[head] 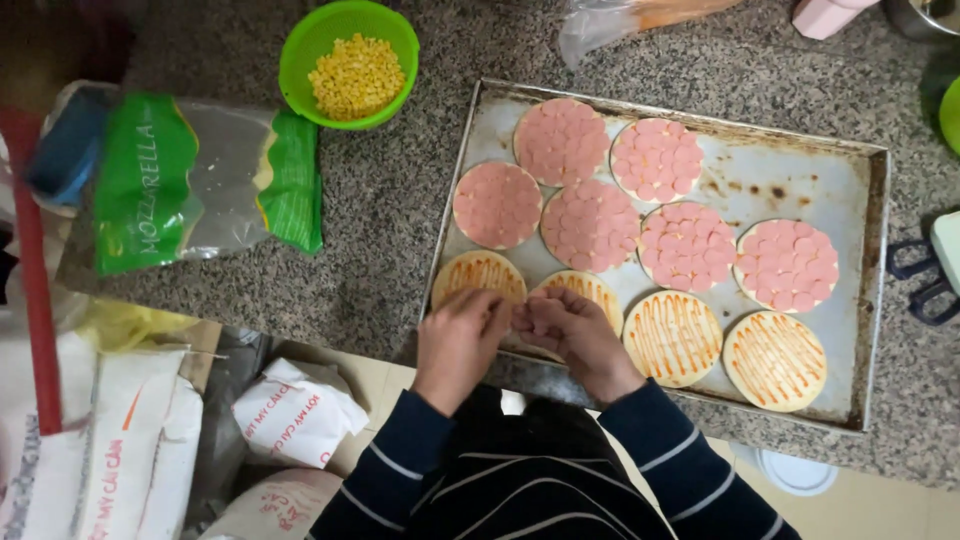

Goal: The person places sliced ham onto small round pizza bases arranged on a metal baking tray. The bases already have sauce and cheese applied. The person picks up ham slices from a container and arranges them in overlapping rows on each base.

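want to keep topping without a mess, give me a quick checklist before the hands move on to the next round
1. Both hands free to work: left hand and right hand meet at the near edge of the baking tray; whether they hold anything: cannot tell.
2. Sauced rounds waiting: four sauce-striped bases, e.g. one at, have no sausage yet: ok.
3. Finished rounds: six sausage-covered bases, e.g., fully covered: ok.
4. Sausage slices supply: none visible loose on the counter: cannot tell.
5. Green bowl of corn upright, off the tray: ok.
6. Cheese bag lies flat on the counter; opened or not: cannot tell.
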